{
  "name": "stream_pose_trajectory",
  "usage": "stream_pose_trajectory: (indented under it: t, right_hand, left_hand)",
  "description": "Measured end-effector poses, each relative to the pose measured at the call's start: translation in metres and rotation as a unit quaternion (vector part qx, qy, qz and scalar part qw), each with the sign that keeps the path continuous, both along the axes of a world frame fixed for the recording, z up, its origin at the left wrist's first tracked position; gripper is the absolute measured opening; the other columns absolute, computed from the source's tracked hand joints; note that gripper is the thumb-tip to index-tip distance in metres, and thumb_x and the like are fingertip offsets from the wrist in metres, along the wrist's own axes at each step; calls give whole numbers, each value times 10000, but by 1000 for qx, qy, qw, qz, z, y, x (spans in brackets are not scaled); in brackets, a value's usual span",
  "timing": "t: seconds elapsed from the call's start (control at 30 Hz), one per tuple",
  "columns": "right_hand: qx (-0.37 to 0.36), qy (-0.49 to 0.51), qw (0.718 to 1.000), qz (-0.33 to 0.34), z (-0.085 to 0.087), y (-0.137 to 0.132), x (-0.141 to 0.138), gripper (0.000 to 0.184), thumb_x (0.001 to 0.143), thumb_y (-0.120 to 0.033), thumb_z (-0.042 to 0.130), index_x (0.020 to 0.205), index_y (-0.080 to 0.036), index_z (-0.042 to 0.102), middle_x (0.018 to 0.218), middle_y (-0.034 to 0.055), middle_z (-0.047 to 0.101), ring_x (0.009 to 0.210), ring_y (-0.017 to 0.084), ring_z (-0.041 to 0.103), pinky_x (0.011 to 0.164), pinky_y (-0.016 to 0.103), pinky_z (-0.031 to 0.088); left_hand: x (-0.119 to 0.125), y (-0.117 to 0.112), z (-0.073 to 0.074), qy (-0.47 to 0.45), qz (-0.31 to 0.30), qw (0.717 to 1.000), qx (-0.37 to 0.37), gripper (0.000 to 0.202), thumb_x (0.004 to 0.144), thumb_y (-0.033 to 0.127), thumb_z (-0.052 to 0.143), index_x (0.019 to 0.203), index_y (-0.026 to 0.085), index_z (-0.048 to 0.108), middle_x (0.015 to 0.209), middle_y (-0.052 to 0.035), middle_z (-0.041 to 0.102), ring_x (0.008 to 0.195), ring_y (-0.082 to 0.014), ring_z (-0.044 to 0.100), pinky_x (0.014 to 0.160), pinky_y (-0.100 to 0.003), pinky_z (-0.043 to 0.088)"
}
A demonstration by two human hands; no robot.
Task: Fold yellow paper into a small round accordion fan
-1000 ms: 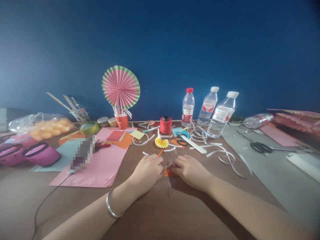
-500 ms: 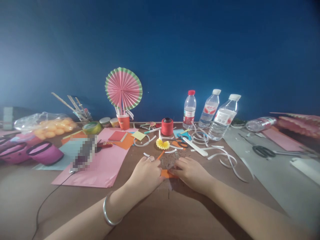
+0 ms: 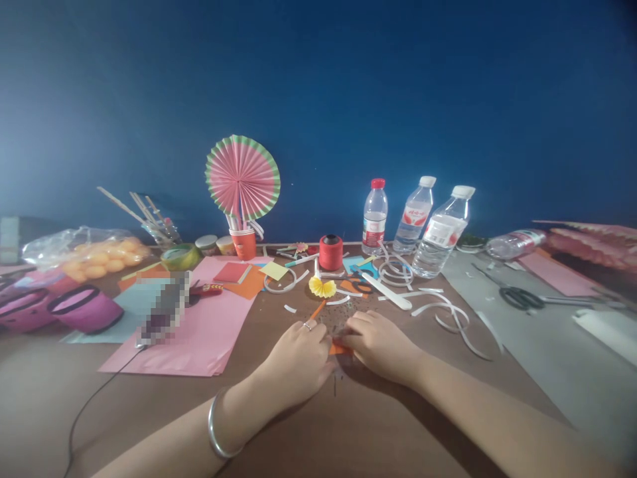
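Observation:
Between my two hands lies a small piece of orange paper point(image 3: 340, 348), low on the brown table. My left hand point(image 3: 304, 358), with a ring and a silver bangle, has its fingers curled closed at the paper's left side and hides part of it. At the other side my right hand point(image 3: 375, 345) presses bent fingers and thumb onto the paper. Just beyond the hands sits a yellow pleated paper piece point(image 3: 322, 287). A thin orange strip point(image 3: 318, 309) sticks up behind my left fingers.
A red thread spool point(image 3: 330, 252) stands farther back, with water bottles point(image 3: 440, 232) to its right. White paper strips point(image 3: 458, 318) curl on the right. Pink paper point(image 3: 209, 338) lies left, near a cup point(image 3: 243, 245) holding a round pleated fan point(image 3: 243, 178). Scissors point(image 3: 522, 297) rest far right.
My left hand has shifted right toward my right hand, so less of the orange paper shows between them. The whole view has moved slightly.

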State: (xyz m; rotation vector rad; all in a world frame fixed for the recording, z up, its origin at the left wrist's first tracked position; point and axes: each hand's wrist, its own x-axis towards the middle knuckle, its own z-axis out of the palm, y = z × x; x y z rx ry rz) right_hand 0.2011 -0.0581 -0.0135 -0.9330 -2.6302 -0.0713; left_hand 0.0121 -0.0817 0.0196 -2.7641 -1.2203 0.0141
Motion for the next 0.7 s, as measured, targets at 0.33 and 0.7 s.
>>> stream_pose_trajectory:
  t: [0.33,0.7]
  right_hand:
    - [-62,35,997,-22,10,8,18,162,660,-124,550,694,-239,660,779,4,548,803,153,444,701,312,240]
    - [-111,95,983,-115,1,3,-4,85,754,-205,555,686,-198,605,717,2,586,766,157,487,675,278,286]
  left_hand:
    - [-4,4,0,-6,6,1000,-12,280,842,322,357,841,170,592,804,-64,542,748,-195,508,679,-334,386]
    - [3,24,-8,-86,38,994,-49,166,789,163,432,711,159,578,745,-31,549,749,-161,511,685,-270,396]
